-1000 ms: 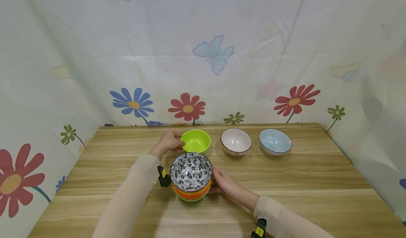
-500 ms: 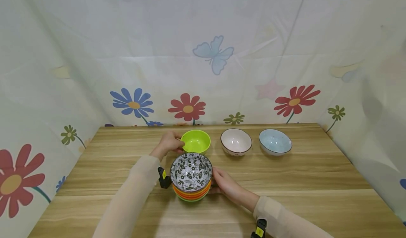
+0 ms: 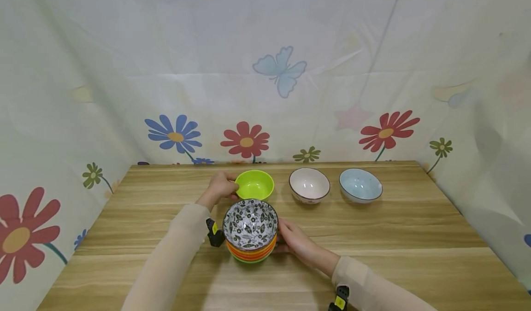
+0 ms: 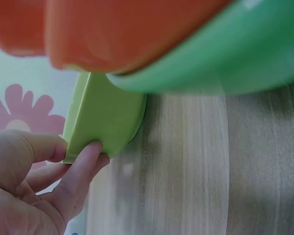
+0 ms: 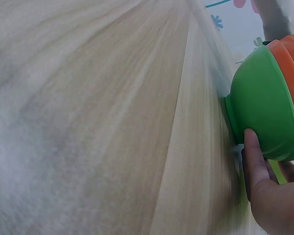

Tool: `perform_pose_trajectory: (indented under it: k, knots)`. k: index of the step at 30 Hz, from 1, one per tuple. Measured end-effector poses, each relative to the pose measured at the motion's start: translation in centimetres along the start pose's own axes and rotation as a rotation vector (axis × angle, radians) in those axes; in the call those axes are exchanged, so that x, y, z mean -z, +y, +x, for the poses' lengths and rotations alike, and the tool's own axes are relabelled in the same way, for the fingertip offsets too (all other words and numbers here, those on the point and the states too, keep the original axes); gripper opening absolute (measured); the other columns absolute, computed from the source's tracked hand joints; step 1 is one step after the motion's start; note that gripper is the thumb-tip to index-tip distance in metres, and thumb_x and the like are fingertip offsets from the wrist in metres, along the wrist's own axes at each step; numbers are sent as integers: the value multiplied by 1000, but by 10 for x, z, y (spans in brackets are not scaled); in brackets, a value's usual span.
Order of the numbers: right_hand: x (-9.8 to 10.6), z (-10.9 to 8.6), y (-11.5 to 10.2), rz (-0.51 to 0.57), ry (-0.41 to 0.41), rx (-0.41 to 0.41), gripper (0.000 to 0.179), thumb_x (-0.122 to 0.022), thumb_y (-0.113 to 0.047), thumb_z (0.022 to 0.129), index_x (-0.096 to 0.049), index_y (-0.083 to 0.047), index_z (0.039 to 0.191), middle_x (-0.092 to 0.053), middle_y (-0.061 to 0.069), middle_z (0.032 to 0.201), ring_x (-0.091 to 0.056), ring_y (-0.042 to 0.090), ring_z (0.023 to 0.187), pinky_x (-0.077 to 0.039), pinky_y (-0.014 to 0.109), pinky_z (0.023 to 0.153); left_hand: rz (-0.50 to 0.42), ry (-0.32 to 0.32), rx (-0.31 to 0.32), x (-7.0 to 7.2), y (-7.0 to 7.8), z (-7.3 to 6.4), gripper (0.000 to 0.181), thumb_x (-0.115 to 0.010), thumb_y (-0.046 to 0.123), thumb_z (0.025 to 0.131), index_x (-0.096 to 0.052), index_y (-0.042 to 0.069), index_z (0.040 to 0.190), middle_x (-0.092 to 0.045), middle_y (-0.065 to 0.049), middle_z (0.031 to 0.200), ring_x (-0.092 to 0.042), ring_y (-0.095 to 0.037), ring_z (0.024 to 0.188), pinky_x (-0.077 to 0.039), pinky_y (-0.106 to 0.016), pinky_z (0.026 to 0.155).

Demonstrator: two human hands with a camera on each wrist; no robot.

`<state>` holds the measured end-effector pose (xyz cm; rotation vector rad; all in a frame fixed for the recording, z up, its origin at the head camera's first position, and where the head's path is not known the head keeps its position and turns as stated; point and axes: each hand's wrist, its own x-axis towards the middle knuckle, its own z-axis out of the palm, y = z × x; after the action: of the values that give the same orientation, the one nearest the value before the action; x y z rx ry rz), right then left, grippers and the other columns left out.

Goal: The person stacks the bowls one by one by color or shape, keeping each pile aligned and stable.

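"While both hands reach over the wood-grain table (image 3: 415, 255), what does each one have, starting from the left?"

"The left hand (image 3: 221, 185) is nearly closed, thumb and fingers pinching the left rim of a lime-green round bowl (image 3: 255, 185), apparently plastic, just to that hand's right. Nearer the person than those fingertips rises a stack (image 3: 250, 232): a black-and-white leaf-patterned bowl (image 3: 250, 223), ceramic-looking, on top, smooth orange bowls (image 3: 251, 255) under it, a deep-green rounded bowl (image 5: 259, 103) lowest. The right hand (image 3: 299, 242) lies against the stack's right side, fingers fairly straight, touching the deep-green bowl low down. Beyond the right hand sits a pale pink, dark-rimmed glossy bowl (image 3: 309, 184), and right of that, a light blue, dark-rimmed glossy bowl (image 3: 361, 184)."

"How should the hands work here?"

"I'd judge a light left pinch is enough, with the lime-green bowl level, while the right fingers brace the stack low; being tall, it could tip if bumped."

"And what's unclear?"

"From the head, the stack covers the lime-green bowl's near edge, and I can't count the orange layers. The left wrist view blurs the stack. At the right wrist, the hand is cut off, some fingers vanish behind the deep-green bowl, and whether its base touches the table I can't tell."
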<state>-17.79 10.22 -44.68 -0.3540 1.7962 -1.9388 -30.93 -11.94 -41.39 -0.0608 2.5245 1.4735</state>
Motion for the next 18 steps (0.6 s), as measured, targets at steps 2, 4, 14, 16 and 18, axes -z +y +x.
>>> perform_pose_trajectory:
  k: [2, 4, 14, 16, 18]
  knots:
    - [1, 0, 0, 1, 5, -5, 55, -29, -35, 101, -37, 8, 134, -60, 20, 115, -61, 16, 96, -53, 40, 82, 5, 10, 4, 0, 1, -1, 32, -58, 0, 81, -61, -5, 113, -61, -21, 101, -62, -14, 57, -56, -26, 57]
    - [1, 0, 1, -1, 5, -7, 55, -29, -35, 101, -37, 8, 134, -59, 20, 116, -61, 16, 97, -53, 40, 82, 9, 20, 6, 1, 2, -2, 33, -58, 1, 82, -60, -5, 114, -60, -21, 103, -62, -15, 57, -56, -26, 57]
    - [0, 0, 0, 5, 10, -5, 55, -31, -34, 101, -34, 9, 136, -57, 22, 119, -60, 17, 97, -53, 41, 82, 49, 51, 15, 13, 4, -2, 40, -58, 2, 80, -58, -5, 119, -61, -24, 107, -64, -18, 55, -56, -34, 63]
    - [0, -1, -1, 4, 10, -5, 55, -31, -33, 101, -34, 9, 136, -57, 23, 119, -60, 17, 97, -53, 41, 83, 73, 59, 12, 15, 6, -3, 40, -58, 2, 79, -58, -5, 119, -61, -24, 107, -62, -15, 54, -57, -34, 63]
    - [0, -1, -1, 2, 7, -5, 54, -31, -33, 101, -33, 10, 136, -57, 23, 118, -60, 17, 98, -52, 41, 83, 87, 67, 11, 18, 9, -6, 40, -58, 1, 78, -59, -6, 118, -61, -24, 107, -62, -15, 55, -57, -36, 64]
